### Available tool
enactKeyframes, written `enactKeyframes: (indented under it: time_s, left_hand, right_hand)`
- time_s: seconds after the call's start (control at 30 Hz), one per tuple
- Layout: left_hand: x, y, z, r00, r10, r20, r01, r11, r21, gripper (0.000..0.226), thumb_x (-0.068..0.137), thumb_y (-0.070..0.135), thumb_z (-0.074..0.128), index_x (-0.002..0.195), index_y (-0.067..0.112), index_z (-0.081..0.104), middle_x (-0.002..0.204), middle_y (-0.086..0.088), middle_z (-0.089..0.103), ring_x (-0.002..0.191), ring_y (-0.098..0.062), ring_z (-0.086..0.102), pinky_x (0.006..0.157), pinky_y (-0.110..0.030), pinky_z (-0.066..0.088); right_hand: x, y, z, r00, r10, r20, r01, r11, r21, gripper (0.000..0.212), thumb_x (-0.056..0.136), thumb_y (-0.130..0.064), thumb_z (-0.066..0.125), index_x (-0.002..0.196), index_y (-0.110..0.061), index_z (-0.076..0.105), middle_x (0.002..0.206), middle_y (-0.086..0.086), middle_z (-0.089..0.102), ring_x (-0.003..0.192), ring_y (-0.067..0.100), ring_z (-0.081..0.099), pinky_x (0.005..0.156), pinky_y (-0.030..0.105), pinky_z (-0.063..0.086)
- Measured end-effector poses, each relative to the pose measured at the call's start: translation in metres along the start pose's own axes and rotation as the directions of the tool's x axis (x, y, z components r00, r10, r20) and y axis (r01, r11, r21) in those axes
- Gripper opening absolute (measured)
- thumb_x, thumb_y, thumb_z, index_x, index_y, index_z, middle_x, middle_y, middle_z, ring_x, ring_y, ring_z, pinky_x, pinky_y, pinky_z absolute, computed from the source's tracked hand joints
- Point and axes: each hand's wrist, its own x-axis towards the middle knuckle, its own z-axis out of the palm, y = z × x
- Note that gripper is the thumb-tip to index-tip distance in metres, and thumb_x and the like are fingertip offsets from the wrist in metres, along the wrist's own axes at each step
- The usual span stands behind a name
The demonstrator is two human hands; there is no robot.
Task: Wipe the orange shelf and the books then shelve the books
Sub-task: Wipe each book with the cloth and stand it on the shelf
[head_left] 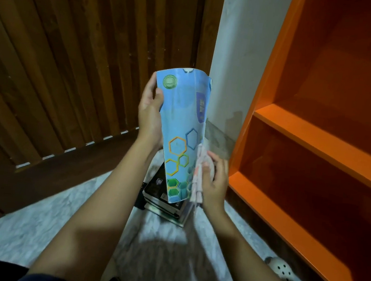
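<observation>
Head view, looking down past both forearms.

- Left hand [149, 111] holds a blue softcover book printed with coloured hexagons [181, 126] upright in mid-air. Its grip is clamped on the far left edge, thumb over the cover.
- Right hand [215, 180] has its grip closed round a pale crumpled cloth [198, 178], which is pressed against the book's near right edge. The cover bows slightly.
- Under the book, a short stack of dark-covered books [158, 190] lies flat on the pale marbled floor [30, 233].
- The orange painted shelf [307, 135] stands to the right. The compartments in view hold nothing.
- A brown slatted wooden door [73, 58] is at far left, and a white perforated clog [283, 270] at near right.

Progress, as judged:
- This is the book-wiping stage, with one volume under the cloth and the stack waiting.
- Which books in the stack are already wiped cannot be told.
- Whether the shelf has been wiped does not show on its faces.
- Shelving has not begun, as far as this view reaches.
</observation>
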Motion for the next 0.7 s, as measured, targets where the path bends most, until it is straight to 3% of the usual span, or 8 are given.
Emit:
enactKeyframes:
  time_s: [0.1, 0.17, 0.3, 0.4, 0.5, 0.6, 0.7]
  left_hand:
    - [-0.004, 0.002, 0.003, 0.993, -0.054, 0.101, 0.056, 0.998, -0.015, 0.038, 0.101, 0.012, 0.038, 0.138, 0.020, 0.041, 0.129, -0.005, 0.058, 0.107, -0.024, 0.062, 0.085, -0.038, 0.055]
    - [-0.006, 0.006, 0.009, 0.983, -0.068, 0.169, 0.075, 0.997, -0.036, 0.038, 0.100, 0.012, 0.039, 0.136, 0.021, 0.043, 0.125, -0.005, 0.060, 0.101, -0.021, 0.065, 0.079, -0.035, 0.058]
    - [-0.005, 0.018, 0.032, 0.963, -0.046, 0.265, 0.070, 0.994, -0.082, 0.035, 0.099, 0.011, 0.040, 0.132, 0.022, 0.045, 0.120, -0.004, 0.061, 0.095, -0.016, 0.067, 0.074, -0.032, 0.058]
    - [0.000, 0.031, 0.051, 0.944, -0.006, 0.329, 0.048, 0.992, -0.118, 0.038, 0.099, 0.009, 0.039, 0.135, 0.019, 0.042, 0.121, -0.005, 0.060, 0.097, -0.017, 0.066, 0.077, -0.033, 0.058]
    - [0.008, 0.046, 0.068, 0.929, 0.032, 0.368, 0.020, 0.990, -0.136, 0.042, 0.099, 0.009, 0.039, 0.140, 0.017, 0.038, 0.120, -0.007, 0.061, 0.098, -0.019, 0.066, 0.081, -0.035, 0.057]
    - [0.015, 0.058, 0.086, 0.920, 0.101, 0.379, -0.063, 0.992, -0.111, 0.042, 0.099, 0.009, 0.038, 0.141, 0.016, 0.037, 0.120, -0.007, 0.060, 0.098, -0.019, 0.065, 0.082, -0.036, 0.056]
    - [0.021, 0.058, 0.111, 0.914, 0.197, 0.355, -0.194, 0.980, -0.045, 0.043, 0.100, 0.009, 0.038, 0.141, 0.018, 0.034, 0.115, -0.003, 0.063, 0.094, -0.015, 0.066, 0.077, -0.032, 0.057]
  right_hand:
    - [0.024, 0.013, -0.011, 0.989, 0.145, 0.005, -0.145, 0.988, 0.052, 0.031, 0.083, -0.037, 0.050, 0.112, -0.025, 0.055, 0.115, 0.010, 0.054, 0.104, -0.005, 0.049, 0.090, 0.015, 0.037]
    - [0.042, 0.012, -0.021, 0.978, 0.208, 0.026, -0.209, 0.967, 0.147, 0.038, 0.082, -0.034, 0.055, 0.119, -0.026, 0.052, 0.124, 0.004, 0.054, 0.115, 0.009, 0.050, 0.097, 0.023, 0.038]
    - [0.078, -0.005, -0.046, 0.947, 0.224, 0.229, -0.284, 0.917, 0.280, 0.056, 0.078, -0.025, 0.055, 0.133, -0.021, 0.044, 0.132, -0.008, 0.048, 0.125, 0.008, 0.045, 0.100, 0.016, 0.040]
    - [0.105, -0.019, -0.061, 0.908, 0.177, 0.379, -0.325, 0.870, 0.371, 0.071, 0.071, -0.031, 0.071, 0.136, -0.018, 0.046, 0.139, 0.003, 0.050, 0.128, 0.020, 0.048, 0.109, 0.039, 0.037]
    - [0.123, -0.034, -0.075, 0.907, 0.166, 0.387, -0.340, 0.829, 0.443, 0.084, 0.060, -0.040, 0.081, 0.135, -0.020, 0.048, 0.137, 0.012, 0.052, 0.125, 0.031, 0.050, 0.107, 0.048, 0.037]
    - [0.140, -0.044, -0.093, 0.934, 0.169, 0.314, -0.308, 0.824, 0.475, 0.072, 0.067, -0.028, 0.079, 0.132, -0.022, 0.050, 0.131, 0.011, 0.057, 0.112, 0.029, 0.060, 0.087, 0.040, 0.052]
    - [0.160, -0.051, -0.117, 0.978, 0.099, 0.184, -0.164, 0.908, 0.385, 0.052, 0.083, -0.006, 0.063, 0.131, -0.020, 0.048, 0.122, -0.005, 0.061, 0.104, 0.009, 0.064, 0.075, 0.022, 0.053]
